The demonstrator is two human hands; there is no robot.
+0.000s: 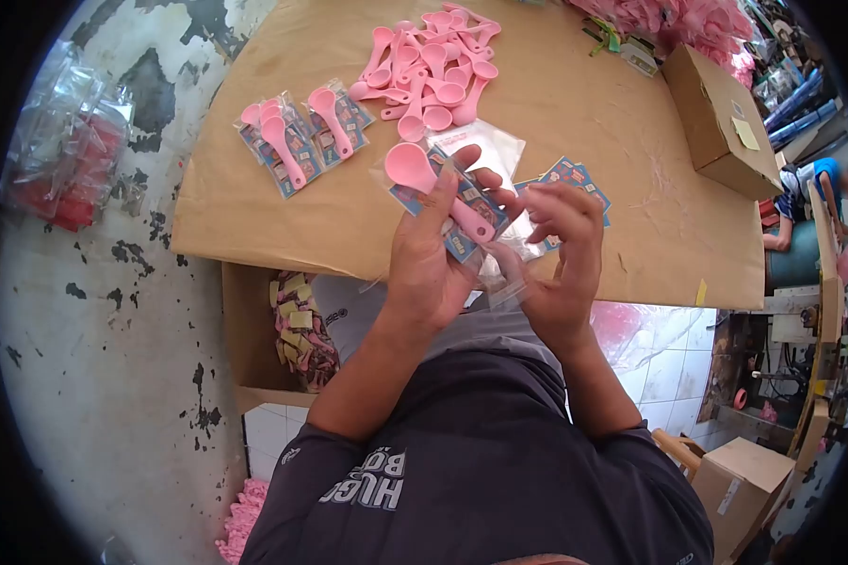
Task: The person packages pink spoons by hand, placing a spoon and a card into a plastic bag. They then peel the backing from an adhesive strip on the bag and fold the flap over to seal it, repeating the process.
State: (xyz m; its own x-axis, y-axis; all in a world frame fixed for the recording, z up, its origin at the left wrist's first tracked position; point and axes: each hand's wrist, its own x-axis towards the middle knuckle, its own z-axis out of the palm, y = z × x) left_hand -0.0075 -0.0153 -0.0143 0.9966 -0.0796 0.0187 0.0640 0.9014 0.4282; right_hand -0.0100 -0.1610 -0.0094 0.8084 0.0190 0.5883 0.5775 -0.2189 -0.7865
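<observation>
My left hand is closed round a clear plastic bag holding a printed blue card and a pink measuring spoon. The thumb presses along the spoon's handle. At the bag's loose clear end, my right hand is half curled, its thumb against the plastic and its fingers apart from the thumb. Under the hands lie a stack of clear bags and several blue cards. Further left are bagged spoons on cards. Loose pink spoons form a heap beyond.
A brown-covered table stretches before me, with a cardboard box at its right edge. An open box of packed pieces sits below the left edge. Plastic bags hang on the left wall. Another person is at far right.
</observation>
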